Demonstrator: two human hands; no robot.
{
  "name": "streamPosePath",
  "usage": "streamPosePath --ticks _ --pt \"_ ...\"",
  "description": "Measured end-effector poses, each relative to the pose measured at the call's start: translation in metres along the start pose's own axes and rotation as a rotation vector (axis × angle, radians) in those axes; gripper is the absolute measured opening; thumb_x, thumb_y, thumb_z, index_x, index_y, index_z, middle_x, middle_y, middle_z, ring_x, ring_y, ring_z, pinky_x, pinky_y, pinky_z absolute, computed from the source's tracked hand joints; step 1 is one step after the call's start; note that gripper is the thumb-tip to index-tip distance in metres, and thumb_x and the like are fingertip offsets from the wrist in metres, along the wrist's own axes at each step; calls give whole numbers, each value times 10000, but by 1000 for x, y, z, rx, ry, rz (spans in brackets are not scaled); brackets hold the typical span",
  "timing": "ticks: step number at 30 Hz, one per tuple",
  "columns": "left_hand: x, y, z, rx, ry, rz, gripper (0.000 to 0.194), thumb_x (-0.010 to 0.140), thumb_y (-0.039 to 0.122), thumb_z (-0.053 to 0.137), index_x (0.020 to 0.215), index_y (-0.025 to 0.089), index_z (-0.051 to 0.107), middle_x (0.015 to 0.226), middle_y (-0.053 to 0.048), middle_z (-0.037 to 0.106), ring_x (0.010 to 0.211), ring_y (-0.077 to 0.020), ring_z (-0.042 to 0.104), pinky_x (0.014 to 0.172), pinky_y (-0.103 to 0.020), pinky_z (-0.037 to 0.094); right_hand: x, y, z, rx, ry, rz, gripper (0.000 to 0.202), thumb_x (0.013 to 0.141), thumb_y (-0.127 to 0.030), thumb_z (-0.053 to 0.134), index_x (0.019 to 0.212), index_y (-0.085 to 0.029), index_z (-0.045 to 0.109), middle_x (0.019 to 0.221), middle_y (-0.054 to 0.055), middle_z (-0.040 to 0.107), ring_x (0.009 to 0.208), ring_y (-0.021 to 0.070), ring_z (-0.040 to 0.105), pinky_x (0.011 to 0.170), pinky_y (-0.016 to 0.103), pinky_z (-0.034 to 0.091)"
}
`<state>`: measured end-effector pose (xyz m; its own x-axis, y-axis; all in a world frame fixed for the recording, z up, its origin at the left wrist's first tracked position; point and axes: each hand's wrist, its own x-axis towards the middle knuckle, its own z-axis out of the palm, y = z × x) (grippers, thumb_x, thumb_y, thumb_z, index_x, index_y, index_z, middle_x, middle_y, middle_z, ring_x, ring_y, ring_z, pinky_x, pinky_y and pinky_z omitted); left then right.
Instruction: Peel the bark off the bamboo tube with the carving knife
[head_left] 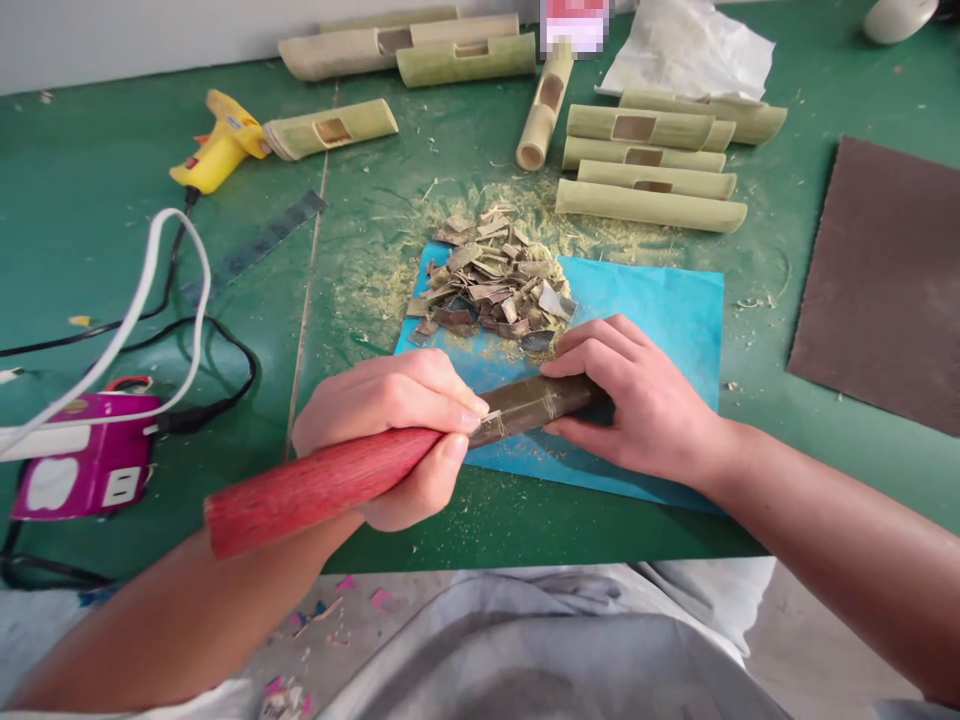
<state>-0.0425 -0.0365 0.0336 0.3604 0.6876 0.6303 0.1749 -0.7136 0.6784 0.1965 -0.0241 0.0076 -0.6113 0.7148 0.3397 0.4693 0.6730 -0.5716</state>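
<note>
My left hand (397, 430) is closed around a carving knife with a thick red wooden handle (315, 485). Only a sliver of its metal tip shows past my fingers, touching the dark bamboo tube (525, 405). Fine scratched lines mark the tube's upper side. From the right, my right hand (637, 400) grips the tube's far end, thumb on the near side and fingers over the back, covering that end. Under the tube lies a blue sheet (645, 300), with a heap of bamboo chips (495, 280) just beyond.
Cut bamboo tubes (652, 205) with rectangular openings lie at the back right, others (465, 62) at the back left. On the left are a yellow glue gun (225, 145), a ruler (262, 245), cables and a purple power socket (90, 455). A brown sheet (885, 280) lies right.
</note>
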Motion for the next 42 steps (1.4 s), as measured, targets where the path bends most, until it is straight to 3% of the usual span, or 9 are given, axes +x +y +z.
streamPosePath --ticks 6,12,17,19,23,26,42 --pt "-3 -7 -2 -27 36 -105 101 892 231 633 802 200 665 771 -8 727 657 -122 697 589 -254 599 1 -1 0 -10 -1 5 302 811 -279 739 1047 -170 585 1085 127 684 958 270 602 838 426 495" --pt "-3 -9 1 -46 49 -164 275 924 482 616 800 239 653 718 -9 700 632 -147 682 574 -302 599 1 0 -1 2 -5 16 292 819 -277 723 1054 -197 570 1081 110 684 978 272 606 848 435 491" --pt "-4 -10 4 -21 196 -132 395 925 603 551 802 238 637 694 -4 667 623 -144 661 550 -301 591 2 -1 -1 6 -10 20 307 803 -273 743 1048 -183 581 1084 118 683 971 269 605 847 429 491" --pt "-4 -10 4 4 178 -130 348 918 571 590 839 238 650 745 -7 695 656 -141 677 579 -293 602 2 -1 -1 6 -10 24 312 797 -275 750 1045 -175 587 1083 123 683 972 272 606 847 430 489" --pt "0 -8 0 -23 -16 -107 195 883 401 706 916 210 682 840 -26 740 750 -145 723 684 -273 628 1 -1 -1 9 -6 26 316 799 -284 752 1049 -179 590 1072 116 683 969 269 604 844 423 486" --pt "4 -5 0 5 -74 -103 152 888 370 706 918 222 688 851 -20 750 779 -148 736 724 -273 637 1 0 0 11 -1 21 319 799 -296 752 1051 -191 587 1069 105 681 962 262 601 840 418 489" --pt "7 -1 3 93 -181 -66 199 819 316 790 970 235 690 923 -25 777 828 -162 757 773 -270 641 1 -2 0 22 -7 40 303 793 -275 745 1038 -208 580 1063 96 681 963 261 610 847 422 479"
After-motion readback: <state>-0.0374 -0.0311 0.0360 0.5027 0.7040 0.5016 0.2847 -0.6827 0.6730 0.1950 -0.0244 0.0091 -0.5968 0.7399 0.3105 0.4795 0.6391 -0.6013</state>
